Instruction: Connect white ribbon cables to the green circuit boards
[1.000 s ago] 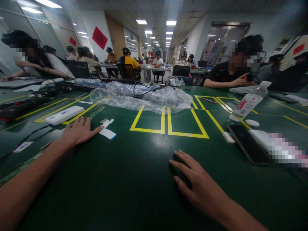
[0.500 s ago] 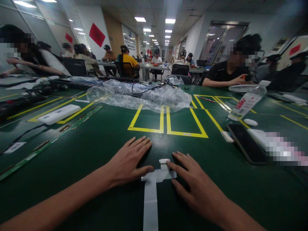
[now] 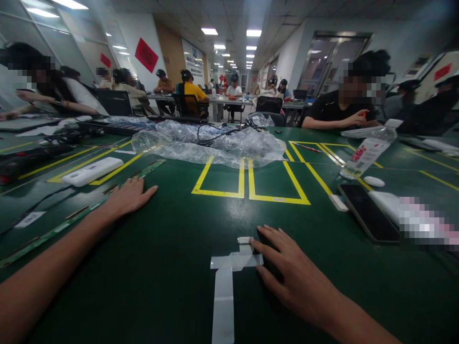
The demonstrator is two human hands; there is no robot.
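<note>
Right hand (image 3: 290,274) was open, palm down, fingers spread. Index fingertip sat at the edge of the small end piece (image 3: 244,240) of a white ribbon strip (image 3: 224,301); whether it pressed could not be told. The ribbon lay flat between the two arms, its near end cut off by the lower border. Left hand (image 3: 129,198) was also open, laid over a narrow green circuit strip (image 3: 53,232); hand and forearm hid part of its length.

Crumpled clear plastic (image 3: 215,148) lay farther off, its contents hard to make out under tangled black cable. A pixelated patch masked whatever lay beside the phone (image 3: 369,213) at right.

Surface: dark green table (image 3: 172,291), dull sheen, marked with yellow tape (image 3: 217,193). A labelled bottle (image 3: 369,155) stood near the phone. Room: long, under ceiling lights, people seated at grey tables beyond, red paper (image 3: 146,55) on the wall.
</note>
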